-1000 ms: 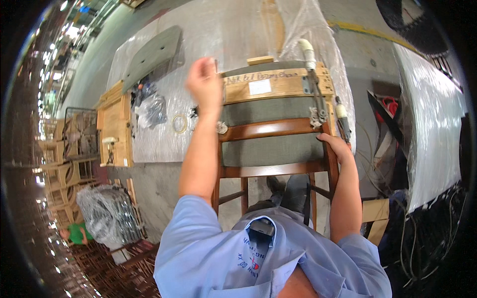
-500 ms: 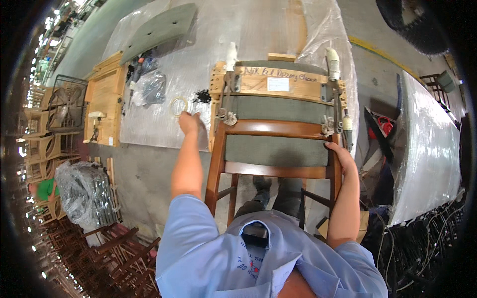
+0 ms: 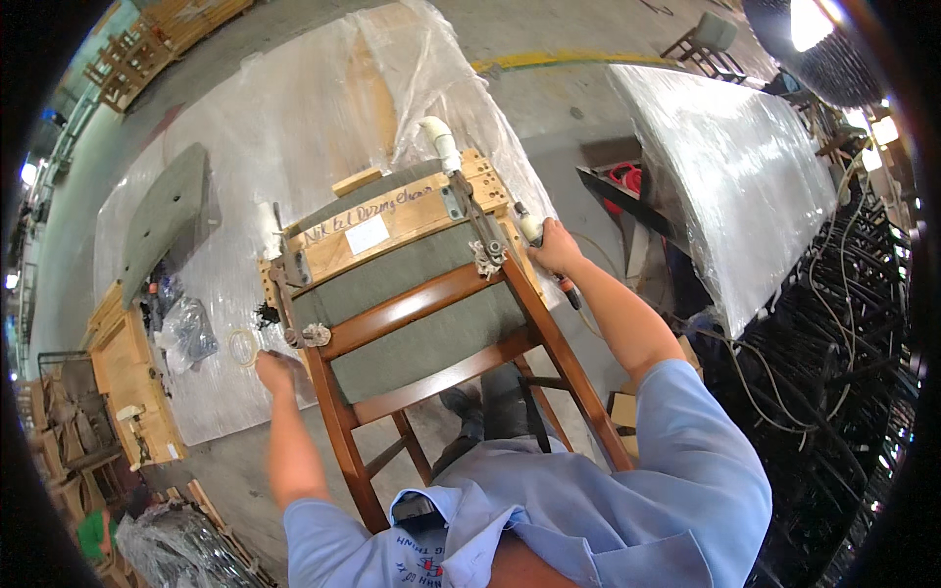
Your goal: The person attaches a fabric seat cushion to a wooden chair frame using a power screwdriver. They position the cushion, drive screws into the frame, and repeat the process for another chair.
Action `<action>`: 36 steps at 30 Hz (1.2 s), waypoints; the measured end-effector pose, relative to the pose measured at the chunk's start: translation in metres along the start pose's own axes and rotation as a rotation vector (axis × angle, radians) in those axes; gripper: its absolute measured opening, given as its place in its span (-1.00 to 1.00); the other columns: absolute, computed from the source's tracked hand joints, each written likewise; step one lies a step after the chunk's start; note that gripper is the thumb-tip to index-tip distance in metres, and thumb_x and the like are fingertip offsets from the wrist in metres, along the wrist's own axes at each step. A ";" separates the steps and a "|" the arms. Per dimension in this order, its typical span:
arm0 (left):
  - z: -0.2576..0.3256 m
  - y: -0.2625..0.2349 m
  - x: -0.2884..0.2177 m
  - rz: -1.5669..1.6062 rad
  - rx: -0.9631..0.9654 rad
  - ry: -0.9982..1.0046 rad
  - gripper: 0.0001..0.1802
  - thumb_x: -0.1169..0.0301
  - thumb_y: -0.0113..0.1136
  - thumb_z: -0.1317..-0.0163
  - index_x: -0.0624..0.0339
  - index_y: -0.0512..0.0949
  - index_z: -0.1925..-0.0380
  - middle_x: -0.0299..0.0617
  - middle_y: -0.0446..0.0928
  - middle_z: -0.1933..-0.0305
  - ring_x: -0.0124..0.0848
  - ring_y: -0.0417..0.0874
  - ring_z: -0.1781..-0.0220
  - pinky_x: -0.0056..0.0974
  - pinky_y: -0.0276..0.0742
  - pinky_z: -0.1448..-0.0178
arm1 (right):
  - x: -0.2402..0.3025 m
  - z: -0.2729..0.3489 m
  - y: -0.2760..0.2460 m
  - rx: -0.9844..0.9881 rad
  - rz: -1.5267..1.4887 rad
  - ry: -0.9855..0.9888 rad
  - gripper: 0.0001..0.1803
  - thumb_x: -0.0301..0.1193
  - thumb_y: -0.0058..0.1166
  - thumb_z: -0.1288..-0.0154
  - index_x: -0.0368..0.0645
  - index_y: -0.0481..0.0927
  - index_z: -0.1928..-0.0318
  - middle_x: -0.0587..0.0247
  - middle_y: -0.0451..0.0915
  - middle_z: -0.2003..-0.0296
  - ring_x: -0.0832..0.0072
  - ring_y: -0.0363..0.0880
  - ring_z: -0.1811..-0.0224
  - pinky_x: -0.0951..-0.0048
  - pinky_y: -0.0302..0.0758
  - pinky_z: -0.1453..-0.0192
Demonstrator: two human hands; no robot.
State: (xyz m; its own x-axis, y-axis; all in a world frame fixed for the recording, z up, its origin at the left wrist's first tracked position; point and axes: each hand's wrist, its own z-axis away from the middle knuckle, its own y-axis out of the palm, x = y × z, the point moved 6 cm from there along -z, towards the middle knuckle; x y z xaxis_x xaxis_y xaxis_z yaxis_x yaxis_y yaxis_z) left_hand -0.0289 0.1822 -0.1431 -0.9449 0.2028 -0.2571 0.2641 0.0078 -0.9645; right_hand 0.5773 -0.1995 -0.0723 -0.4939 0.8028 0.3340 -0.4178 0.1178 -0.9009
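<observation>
A brown wooden chair (image 3: 407, 303) with grey-green upholstered panels lies tilted in front of me, its back end in a wooden clamping jig (image 3: 392, 218). Two toggle clamps with white-wrapped handles, the left clamp (image 3: 274, 235) and the right clamp (image 3: 446, 147), sit at the jig's ends. To the right of the jig, my right hand (image 3: 557, 249) is closed round a slim power screwdriver (image 3: 530, 227) with a white and black body. My left hand (image 3: 277, 373) is curled closed left of the chair, close to a thin yellow ring (image 3: 242, 347); what its fingers hold is hidden.
A plastic-covered table (image 3: 255, 118) carries the jig, a loose grey-green panel (image 3: 172, 220) and a clear plastic bag (image 3: 186, 333). A second wooden jig (image 3: 134, 387) stands left. At right are a plastic-wrapped board (image 3: 730, 147), hoses and stacked dark frames (image 3: 814, 363).
My right hand has left the chair's side rail and gone forward to the power screwdriver, closing round it. My view has turned right; my left hand stays near the yellow ring.
</observation>
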 end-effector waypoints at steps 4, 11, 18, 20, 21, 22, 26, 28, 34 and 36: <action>0.011 -0.010 0.074 0.117 -0.092 -0.373 -0.83 0.49 0.27 -0.10 0.37 0.59 0.33 0.22 0.67 0.22 0.17 0.70 0.13 0.14 0.57 0.03 | 0.048 -0.010 0.006 0.224 -0.085 -0.046 -0.33 -0.12 0.33 -0.07 -0.31 0.56 -0.11 -0.22 0.66 -0.04 -0.01 0.66 -0.13 0.11 0.55 -0.23; 0.029 -0.001 0.061 1.849 0.117 -0.827 -0.83 0.59 0.22 -0.32 0.38 0.52 0.11 -0.11 0.54 0.33 -0.33 0.58 0.33 -0.32 0.60 0.26 | -0.047 0.009 0.015 0.332 -0.844 0.005 -0.59 -0.17 0.25 -0.23 -0.31 0.64 0.14 0.26 0.63 0.33 0.40 0.60 0.42 0.31 0.57 0.27; 0.053 -0.016 0.044 2.292 0.133 -0.690 -0.79 0.65 0.16 -0.29 0.39 0.50 0.08 -0.03 0.53 0.21 -0.27 0.54 0.25 -0.23 0.56 0.18 | -0.057 0.129 -0.069 0.571 -1.425 0.298 -0.51 -0.06 0.08 -0.37 -0.14 0.46 -0.11 0.20 0.57 0.42 0.43 0.51 0.63 0.41 0.50 0.57; 0.054 -0.027 0.031 2.411 0.186 -0.708 -0.79 0.65 0.16 -0.29 0.39 0.51 0.08 -0.02 0.54 0.20 -0.27 0.55 0.24 -0.23 0.57 0.16 | -0.036 0.166 -0.102 0.594 -1.433 0.198 -0.39 0.09 0.02 -0.36 -0.13 0.46 -0.16 0.20 0.53 0.47 0.42 0.44 0.74 0.42 0.39 0.72; 0.052 -0.029 0.024 2.408 0.207 -0.680 -0.79 0.65 0.16 -0.29 0.39 0.51 0.07 -0.02 0.54 0.19 -0.27 0.56 0.23 -0.24 0.58 0.15 | -0.022 0.188 -0.115 0.655 -1.465 0.168 -0.36 0.11 0.01 -0.35 -0.15 0.45 -0.17 0.19 0.52 0.48 0.42 0.45 0.73 0.42 0.39 0.72; 0.048 -0.033 0.017 2.406 0.226 -0.649 -0.80 0.65 0.16 -0.30 0.39 0.52 0.07 -0.02 0.55 0.18 -0.27 0.57 0.22 -0.24 0.59 0.13 | -0.006 0.210 -0.128 0.716 -1.497 0.135 -0.33 0.13 0.01 -0.34 -0.17 0.45 -0.18 0.19 0.52 0.49 0.41 0.46 0.73 0.42 0.39 0.73; 0.038 -0.060 -0.013 2.345 0.214 -0.548 -0.81 0.65 0.18 -0.35 0.40 0.54 0.05 -0.06 0.58 0.17 -0.32 0.63 0.15 -0.30 0.64 0.06 | 0.054 0.302 -0.137 0.831 -1.441 0.082 -0.24 0.12 0.12 -0.29 -0.23 0.39 -0.24 0.15 0.50 0.51 0.39 0.45 0.75 0.40 0.38 0.76; 0.037 -0.083 -0.050 2.286 0.197 -0.504 -0.79 0.67 0.21 -0.32 0.37 0.55 0.05 -0.09 0.60 0.17 -0.32 0.64 0.16 -0.31 0.64 0.08 | 0.079 0.338 -0.125 0.913 -1.411 0.044 -0.23 0.08 0.18 -0.27 -0.25 0.37 -0.25 0.12 0.48 0.53 0.34 0.46 0.76 0.37 0.40 0.75; 0.100 -0.127 -0.154 2.218 0.329 -0.427 -0.84 0.66 0.23 -0.31 0.26 0.57 0.13 -0.14 0.63 0.20 -0.30 0.69 0.16 -0.28 0.69 0.06 | 0.107 0.380 -0.063 1.073 -1.367 0.056 -0.34 -0.15 0.22 -0.24 -0.22 0.34 -0.24 0.03 0.52 0.47 0.27 0.55 0.67 0.34 0.55 0.59; 0.117 -0.131 -0.155 2.208 0.280 -0.482 -0.87 0.63 0.22 -0.35 0.27 0.56 0.13 -0.12 0.62 0.19 -0.30 0.69 0.13 -0.24 0.71 0.01 | 0.107 0.387 -0.044 1.052 -1.392 0.092 -0.32 -0.20 0.22 -0.26 -0.18 0.30 -0.30 0.07 0.54 0.47 0.29 0.56 0.65 0.34 0.55 0.59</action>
State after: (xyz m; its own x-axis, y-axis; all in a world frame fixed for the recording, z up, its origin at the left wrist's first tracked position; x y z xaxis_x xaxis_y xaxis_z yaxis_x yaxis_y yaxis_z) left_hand 0.0608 0.0347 0.0156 0.7037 -0.4714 -0.5315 0.6331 0.0765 0.7703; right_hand 0.2482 -0.3448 0.1107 0.6581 0.4729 0.5859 -0.7480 0.3215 0.5806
